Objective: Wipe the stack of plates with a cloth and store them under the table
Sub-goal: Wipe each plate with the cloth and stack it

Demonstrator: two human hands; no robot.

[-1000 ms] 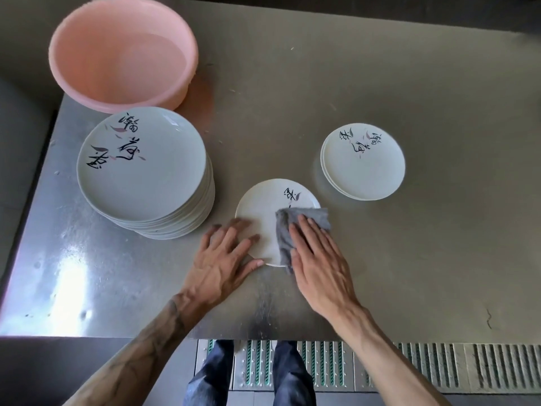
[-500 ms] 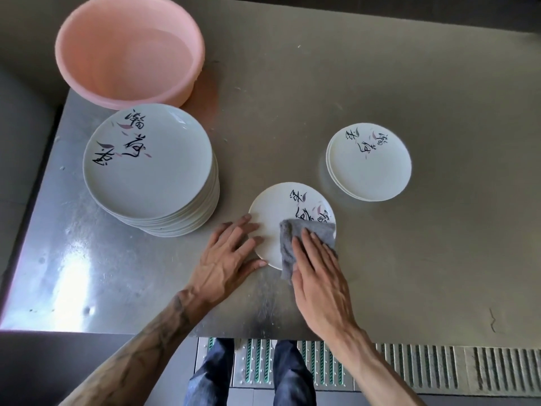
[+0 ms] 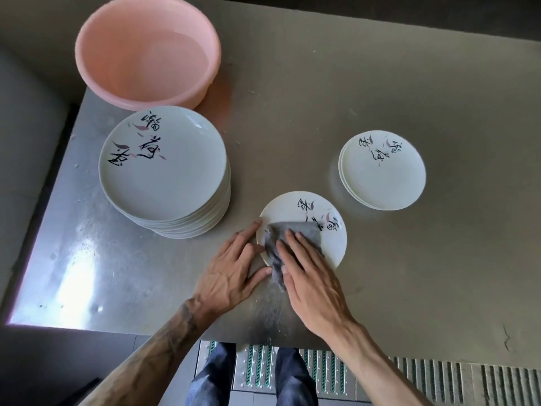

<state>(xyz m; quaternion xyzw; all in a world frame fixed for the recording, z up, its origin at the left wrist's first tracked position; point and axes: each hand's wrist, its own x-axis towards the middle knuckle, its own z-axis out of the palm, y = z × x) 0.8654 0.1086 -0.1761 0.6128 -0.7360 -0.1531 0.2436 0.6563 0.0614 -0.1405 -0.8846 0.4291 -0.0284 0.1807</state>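
A single white plate [image 3: 314, 210] with black brush lettering lies flat on the steel table [image 3: 380, 288] in front of me. My right hand [image 3: 313, 276] lies flat on a grey cloth [image 3: 304, 231], pressing it onto the plate's near half with straight fingers. My left hand [image 3: 231, 273] rests flat beside it, fingertips touching the plate's left rim. A tall stack of the same white plates [image 3: 164, 165] stands at the left. A low stack of plates [image 3: 383, 171] sits at the right.
A pink plastic basin [image 3: 146, 51] holding water stands at the back left, touching the tall stack's far side. The table's left edge and front edge are close. Below the front edge I see a slotted metal floor grate [image 3: 439, 379] and my legs.
The cloth under my right hand has slid toward me and leftward across the plate, uncovering more of the lettering. My left hand stays on the rim.
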